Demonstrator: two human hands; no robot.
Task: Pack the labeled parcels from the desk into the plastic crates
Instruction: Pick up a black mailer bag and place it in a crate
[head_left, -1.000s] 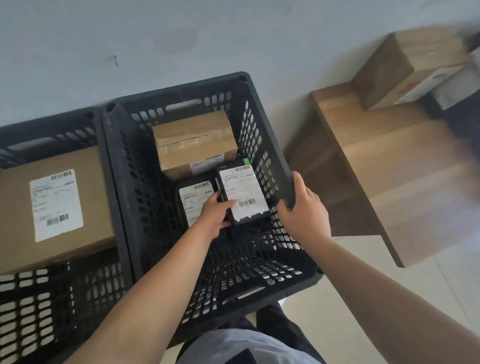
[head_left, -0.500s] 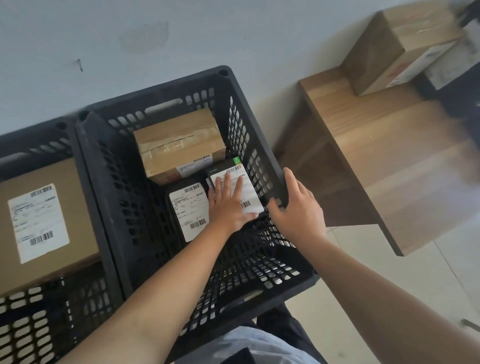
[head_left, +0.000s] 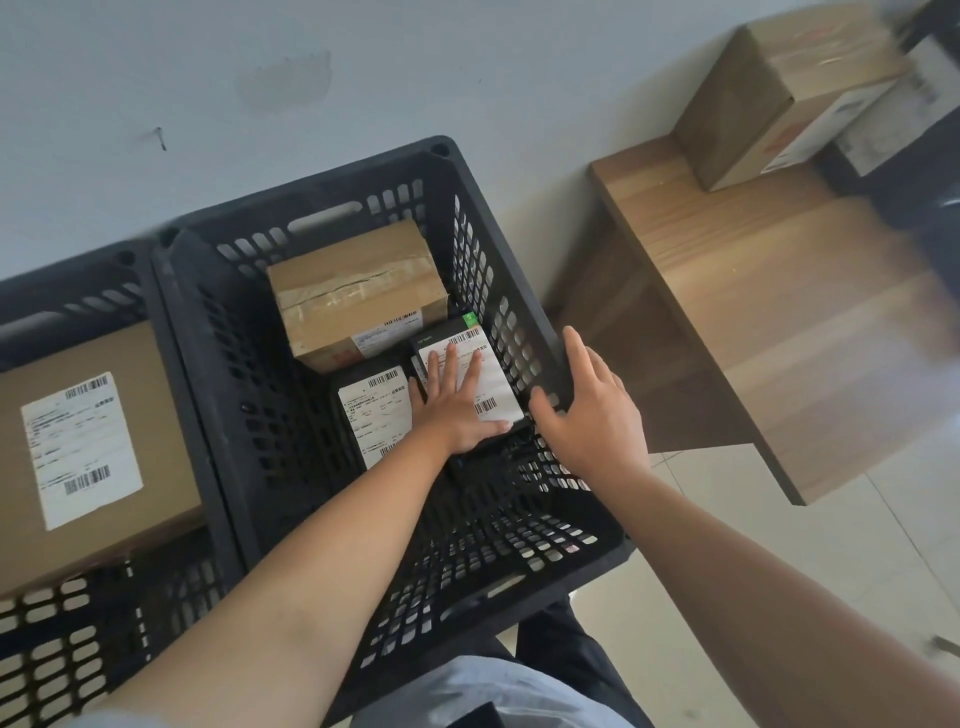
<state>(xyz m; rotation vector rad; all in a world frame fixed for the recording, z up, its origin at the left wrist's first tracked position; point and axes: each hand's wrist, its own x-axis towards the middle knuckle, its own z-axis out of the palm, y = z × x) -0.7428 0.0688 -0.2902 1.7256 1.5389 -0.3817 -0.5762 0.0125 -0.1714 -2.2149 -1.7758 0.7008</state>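
Observation:
A black plastic crate (head_left: 524, 291) holds a taped brown parcel (head_left: 358, 291) at the back and two flat black parcels with white labels in front of it. My left hand (head_left: 452, 405) lies flat, fingers straight, on the right black parcel (head_left: 493, 384). The left black parcel (head_left: 374, 410) lies beside it. My right hand (head_left: 592, 415) rests over the crate's right rim, fingers loosely spread, thumb inside the wall. A brown labelled parcel (head_left: 779, 98) stands on the wooden desk (head_left: 769, 291) at the upper right.
A second black crate (head_left: 78, 291) at the left holds a large brown box (head_left: 88, 447) with a white label. A blurred dark item (head_left: 930, 130) sits beside the desk parcel. A grey wall runs behind; pale floor tiles (head_left: 779, 561) lie at the lower right.
My left hand went from gripping the right black parcel by its edge to pressing flat on it as it settled down in the crate. My right hand's fingers loosened on the rim.

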